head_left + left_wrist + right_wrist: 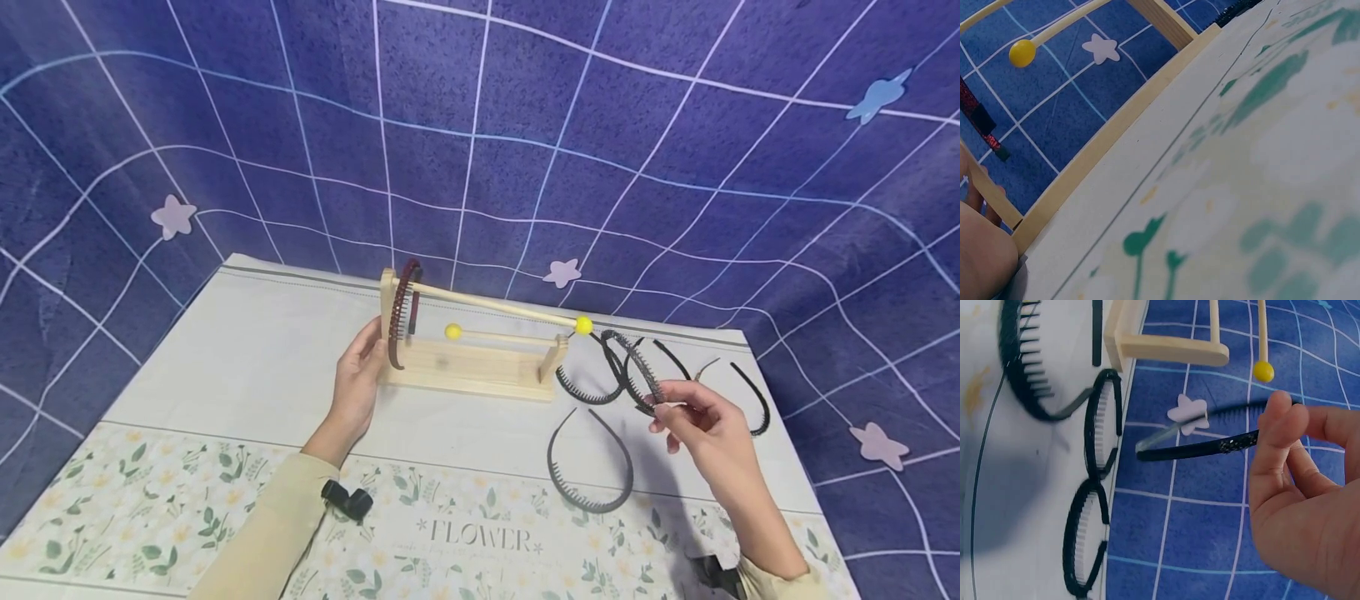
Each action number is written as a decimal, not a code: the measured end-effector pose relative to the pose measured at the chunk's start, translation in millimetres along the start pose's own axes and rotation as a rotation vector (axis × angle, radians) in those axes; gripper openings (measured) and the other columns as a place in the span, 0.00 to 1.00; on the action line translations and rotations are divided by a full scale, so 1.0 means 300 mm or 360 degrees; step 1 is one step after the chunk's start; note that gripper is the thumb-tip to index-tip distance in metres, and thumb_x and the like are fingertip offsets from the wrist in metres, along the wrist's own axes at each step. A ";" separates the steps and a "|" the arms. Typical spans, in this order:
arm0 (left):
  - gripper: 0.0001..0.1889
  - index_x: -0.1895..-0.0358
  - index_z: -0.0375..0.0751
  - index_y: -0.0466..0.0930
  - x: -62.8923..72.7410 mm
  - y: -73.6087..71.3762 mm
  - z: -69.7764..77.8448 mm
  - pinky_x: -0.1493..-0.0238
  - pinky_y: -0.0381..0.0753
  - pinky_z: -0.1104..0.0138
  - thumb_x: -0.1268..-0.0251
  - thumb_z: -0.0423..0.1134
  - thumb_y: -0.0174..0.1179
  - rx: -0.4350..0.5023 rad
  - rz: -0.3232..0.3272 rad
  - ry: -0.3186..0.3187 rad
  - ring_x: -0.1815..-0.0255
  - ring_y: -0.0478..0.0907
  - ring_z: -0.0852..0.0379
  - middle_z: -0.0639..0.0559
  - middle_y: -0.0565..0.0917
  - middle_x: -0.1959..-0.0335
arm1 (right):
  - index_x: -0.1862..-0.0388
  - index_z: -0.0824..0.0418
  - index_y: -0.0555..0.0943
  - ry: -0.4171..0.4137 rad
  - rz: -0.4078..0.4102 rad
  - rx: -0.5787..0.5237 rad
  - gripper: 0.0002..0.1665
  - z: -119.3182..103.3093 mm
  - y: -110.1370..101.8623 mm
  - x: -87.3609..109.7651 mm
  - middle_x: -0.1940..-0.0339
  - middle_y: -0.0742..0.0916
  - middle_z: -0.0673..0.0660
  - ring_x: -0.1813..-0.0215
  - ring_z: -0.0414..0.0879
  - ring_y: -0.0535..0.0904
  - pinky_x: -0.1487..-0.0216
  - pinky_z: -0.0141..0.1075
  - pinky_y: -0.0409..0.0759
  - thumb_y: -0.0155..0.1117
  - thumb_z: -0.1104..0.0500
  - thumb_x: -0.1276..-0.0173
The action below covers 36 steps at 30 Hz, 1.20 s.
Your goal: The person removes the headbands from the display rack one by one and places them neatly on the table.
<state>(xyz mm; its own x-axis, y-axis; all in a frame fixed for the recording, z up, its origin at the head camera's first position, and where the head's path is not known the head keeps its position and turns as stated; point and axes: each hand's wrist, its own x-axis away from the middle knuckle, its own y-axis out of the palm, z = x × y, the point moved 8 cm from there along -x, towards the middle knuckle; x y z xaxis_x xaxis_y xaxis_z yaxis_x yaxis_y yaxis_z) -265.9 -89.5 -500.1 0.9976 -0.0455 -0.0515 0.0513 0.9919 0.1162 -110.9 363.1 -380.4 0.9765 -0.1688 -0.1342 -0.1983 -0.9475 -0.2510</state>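
My left hand [355,387] grips the left upright of a wooden rack [472,371], its fingers behind the post in the left wrist view. On the rack's upper rod [502,307], near that upright, hangs a dark red toothed headband [399,325]. Between thumb and fingers, my right hand [708,429] pinches a black toothed headband [637,360] with a speckled shiny part [1235,444]. This headband is held up just right of the upper rod's yellow ball tip [583,326]. A lower, shorter rod [510,337] on the right upright ends in another yellow ball [453,332].
Several dark headbands lie right of the rack, among them one behind the right hand [764,412] and one beside the base [588,399]. A dark grey headband [592,507] lies nearer the front. Behind the table [285,333] hangs a blue gridded cloth [450,192].
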 end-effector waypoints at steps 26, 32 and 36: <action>0.29 0.11 0.42 0.59 0.005 -0.002 -0.002 0.12 0.63 0.65 0.06 0.41 0.45 0.0016 0.0005 -0.0012 0.10 0.58 0.51 0.48 0.63 0.11 | 0.51 0.76 0.87 -0.0221 -0.0062 0.0349 0.19 0.123 -0.223 0.112 0.32 0.86 0.43 0.60 0.35 0.88 0.57 0.23 0.88 0.77 0.84 0.41; 0.28 0.11 0.42 0.59 0.004 0.000 -0.001 0.11 0.62 0.64 0.06 0.41 0.45 0.0037 0.0008 -0.0012 0.10 0.58 0.51 0.48 0.63 0.11 | 0.49 0.75 0.87 -0.0270 -0.0182 0.0488 0.23 0.187 -0.270 0.129 0.25 0.80 0.41 0.59 0.37 0.87 0.53 0.21 0.86 0.79 0.84 0.43; 0.29 0.10 0.44 0.58 0.006 0.004 0.006 0.11 0.61 0.64 0.06 0.43 0.43 -0.0004 -0.0010 -0.0019 0.10 0.57 0.51 0.49 0.62 0.11 | 0.50 0.76 0.86 -0.0305 -0.0223 0.0491 0.24 0.217 -0.285 0.150 0.25 0.81 0.39 0.61 0.38 0.88 0.55 0.23 0.87 0.79 0.86 0.46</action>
<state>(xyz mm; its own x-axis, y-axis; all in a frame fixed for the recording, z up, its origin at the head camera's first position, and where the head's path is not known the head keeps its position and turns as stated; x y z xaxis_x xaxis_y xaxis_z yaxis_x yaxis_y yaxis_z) -263.9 -88.6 -498.2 0.9978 -0.0530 -0.0404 0.0573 0.9919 0.1132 -55.6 454.1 -427.5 0.9682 0.0377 -0.2474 -0.1089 -0.8264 -0.5524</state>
